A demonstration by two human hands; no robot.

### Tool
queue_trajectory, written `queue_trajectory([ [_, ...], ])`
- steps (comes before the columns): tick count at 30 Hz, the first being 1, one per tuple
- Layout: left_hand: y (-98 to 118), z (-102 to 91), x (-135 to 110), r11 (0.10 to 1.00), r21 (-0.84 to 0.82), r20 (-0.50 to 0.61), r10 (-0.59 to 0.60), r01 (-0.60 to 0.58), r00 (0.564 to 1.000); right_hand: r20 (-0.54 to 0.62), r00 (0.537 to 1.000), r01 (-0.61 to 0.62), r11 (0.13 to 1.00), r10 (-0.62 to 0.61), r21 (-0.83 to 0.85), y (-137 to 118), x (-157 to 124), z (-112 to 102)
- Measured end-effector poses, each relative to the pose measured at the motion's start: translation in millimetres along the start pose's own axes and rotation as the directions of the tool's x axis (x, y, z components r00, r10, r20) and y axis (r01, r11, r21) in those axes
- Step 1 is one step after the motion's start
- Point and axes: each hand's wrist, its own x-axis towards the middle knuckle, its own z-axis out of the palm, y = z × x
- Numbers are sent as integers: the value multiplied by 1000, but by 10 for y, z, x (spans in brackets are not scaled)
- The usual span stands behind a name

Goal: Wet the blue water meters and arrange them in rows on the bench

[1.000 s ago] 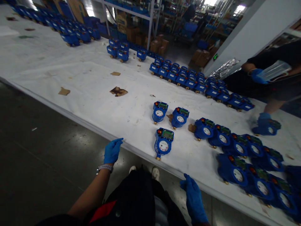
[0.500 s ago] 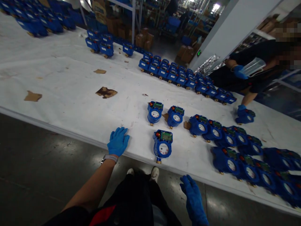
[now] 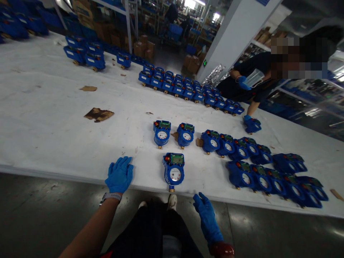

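Observation:
My left hand (image 3: 119, 174), in a blue glove, lies flat near the table's front edge with its fingers stretched out and nothing held. A blue water meter (image 3: 174, 171) with a white dial and an exposed green circuit board stands to its right, apart from it. My right hand (image 3: 206, 216), gloved too, hangs in front of the table edge, fingers extended and holding nothing. Behind the nearest meter are a second water meter (image 3: 162, 134) and a third water meter (image 3: 185, 135). More meters (image 3: 241, 173) stand in rows at the right.
Across the white-covered table (image 3: 61, 143), a person's gloved hand (image 3: 247, 117) touches a meter; the other holds a clear plastic jug (image 3: 254, 79). Rows of meters (image 3: 177, 87) line the far edge. Cardboard scraps (image 3: 99, 114) lie at left. A pillar (image 3: 223, 39) rises behind.
The view has swung to the right, so things on the table appear further left. Both my hands stay empty, and the meters keep their places. The person opposite still touches the same meter.

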Motion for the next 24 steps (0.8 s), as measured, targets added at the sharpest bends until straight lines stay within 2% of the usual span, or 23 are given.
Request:
queue_trajectory([
  [4,-24,5,0,1000,20,-17,6,-5,1000,21,1000,14,1000,-14,8,-80,103,63],
  [10,-41,-15,-5,997,81,-12,-7,8,1000,92,993,68,998,-69,18,-365,405,230],
  [15,-101,-49,18,988,143,75,-62,51,995,127,986,108,993,-112,40,-571,780,394],
  [20,-139,-109,57,977,194,151,-113,82,982,156,975,157,987,-162,41,-645,1025,547],
  [24,-111,-159,60,967,237,158,-133,93,978,242,937,255,967,-253,26,-685,1208,644],
])
